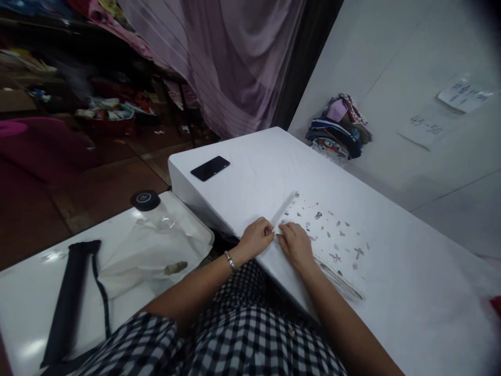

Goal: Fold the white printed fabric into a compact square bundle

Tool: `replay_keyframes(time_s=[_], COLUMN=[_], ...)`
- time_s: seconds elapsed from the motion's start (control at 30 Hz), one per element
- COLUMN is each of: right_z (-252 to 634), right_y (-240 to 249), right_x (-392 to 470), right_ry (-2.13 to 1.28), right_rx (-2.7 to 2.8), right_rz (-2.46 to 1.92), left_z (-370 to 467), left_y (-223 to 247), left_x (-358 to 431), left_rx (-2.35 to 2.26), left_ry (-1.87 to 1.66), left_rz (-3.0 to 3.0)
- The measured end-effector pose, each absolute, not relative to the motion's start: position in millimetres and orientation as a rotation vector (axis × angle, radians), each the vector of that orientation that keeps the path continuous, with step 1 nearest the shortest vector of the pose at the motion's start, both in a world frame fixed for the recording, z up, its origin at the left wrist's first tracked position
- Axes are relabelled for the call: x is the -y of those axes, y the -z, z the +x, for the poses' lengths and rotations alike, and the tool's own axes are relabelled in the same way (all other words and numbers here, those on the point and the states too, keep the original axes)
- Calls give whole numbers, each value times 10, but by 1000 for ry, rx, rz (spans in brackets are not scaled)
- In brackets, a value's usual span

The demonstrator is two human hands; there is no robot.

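Observation:
A folded white printed cloth (336, 235) with small grey and pink motifs lies on the white-covered table (270, 162). Its layered edges show along the near right side. My left hand (256, 237) is closed in a pinch at the cloth's left corner, fingertips close to those of my other hand. My right hand (296, 244) rests over the same corner, thumb and fingers closed on its edge. The exact bit of fabric between the fingertips is small and partly hidden. A metal bracelet (230, 261) is on my left wrist.
A black phone (210, 168) lies near the table's far left corner. On the lower white surface at left are a black-lidded clear bottle (145, 200), a thin pale sheet (133, 261) and a dark strap-like item (72, 303). Folded clothes (336, 130) are stacked by the wall.

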State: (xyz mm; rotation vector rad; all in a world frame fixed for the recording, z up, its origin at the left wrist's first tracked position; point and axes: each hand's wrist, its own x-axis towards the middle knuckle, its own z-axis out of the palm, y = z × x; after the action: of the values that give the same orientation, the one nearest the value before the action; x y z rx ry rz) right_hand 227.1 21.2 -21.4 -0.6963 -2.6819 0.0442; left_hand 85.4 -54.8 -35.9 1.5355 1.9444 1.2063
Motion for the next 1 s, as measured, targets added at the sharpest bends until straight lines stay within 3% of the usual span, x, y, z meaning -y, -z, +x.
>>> replay_keyframes(time_s=[0.67, 1.0], right_z=[2302, 2503], right_y=[250, 229], right_x=[-212, -131], right_ry=[-103, -55], right_rx=[2630, 2718], right_rz=[-651, -730], left_z=[884, 967], left_y=[277, 292], left_x=[600, 513], left_rx=[-1896, -2168], left_ry=[-1113, -971], left_rz=[1553, 1620])
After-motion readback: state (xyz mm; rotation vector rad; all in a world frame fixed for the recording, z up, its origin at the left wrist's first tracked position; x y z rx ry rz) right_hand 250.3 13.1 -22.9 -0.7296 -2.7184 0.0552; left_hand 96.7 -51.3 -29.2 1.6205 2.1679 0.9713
